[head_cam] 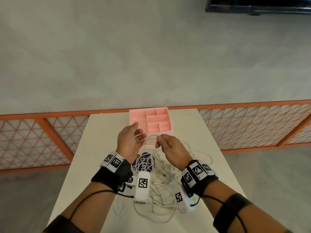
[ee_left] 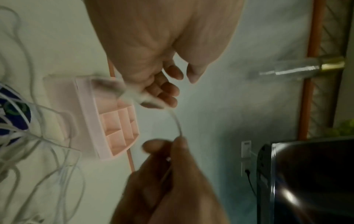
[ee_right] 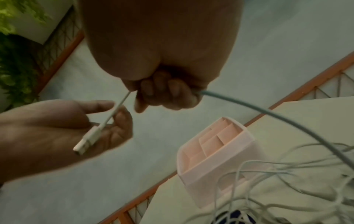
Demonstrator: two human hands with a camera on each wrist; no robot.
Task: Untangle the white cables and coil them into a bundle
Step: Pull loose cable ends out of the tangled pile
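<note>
A tangle of white cables (head_cam: 161,180) lies on the white table (head_cam: 101,148) under my wrists. Both hands are raised above it, near the pink tray. My left hand (head_cam: 134,137) has its lower fingers curled around one cable's end, index finger straighter; the white USB plug (ee_right: 86,141) lies across its palm. From there a short taut stretch of that white cable (ee_right: 116,109) runs into my right hand (head_cam: 161,143), which is closed in a fist on it. The cable leaves the fist and arcs down to the tangle (ee_right: 287,174).
A pink divided tray (head_cam: 161,132) stands at the table's far edge, just beyond my hands. A purple round object (head_cam: 146,161) lies beneath the cables. An orange mesh fence (head_cam: 50,142) runs behind the table; a black screen (head_cam: 260,5) hangs top right.
</note>
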